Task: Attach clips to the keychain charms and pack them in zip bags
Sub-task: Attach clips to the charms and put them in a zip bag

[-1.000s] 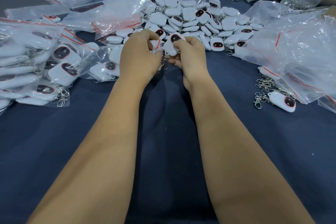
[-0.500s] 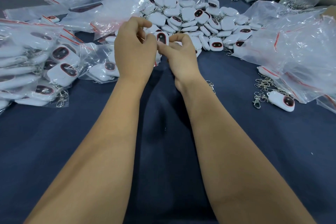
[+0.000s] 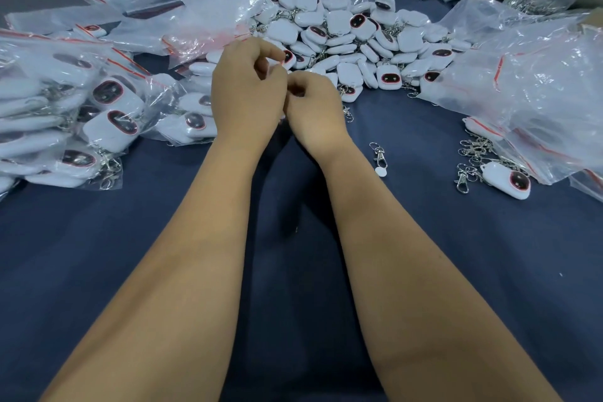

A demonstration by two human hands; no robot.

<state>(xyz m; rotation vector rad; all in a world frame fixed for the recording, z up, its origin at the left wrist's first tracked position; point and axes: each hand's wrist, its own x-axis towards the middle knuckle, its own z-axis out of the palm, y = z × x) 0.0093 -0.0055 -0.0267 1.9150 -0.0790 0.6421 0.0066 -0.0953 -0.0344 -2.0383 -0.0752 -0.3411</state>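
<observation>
Both forearms stretched forward over dark blue counter (image 3: 456, 271), hands meeting in middle, backs toward camera. Left hand (image 3: 244, 95) raised slightly, fingers curled, index bent above; right hand (image 3: 315, 108) lower, fingers clenched inward. What they grasp is hidden; cannot tell.

Big pile of white charms (image 3: 342, 39) just beyond hands, too many to count. Packed zip bags (image 3: 65, 108) stacked at left. Empty zip bags (image 3: 528, 91) at right. One loose clip (image 3: 379, 153) beside right wrist. One single charm (image 3: 505, 180) with bunch of clips (image 3: 470, 157) at right. No readable writing.
</observation>
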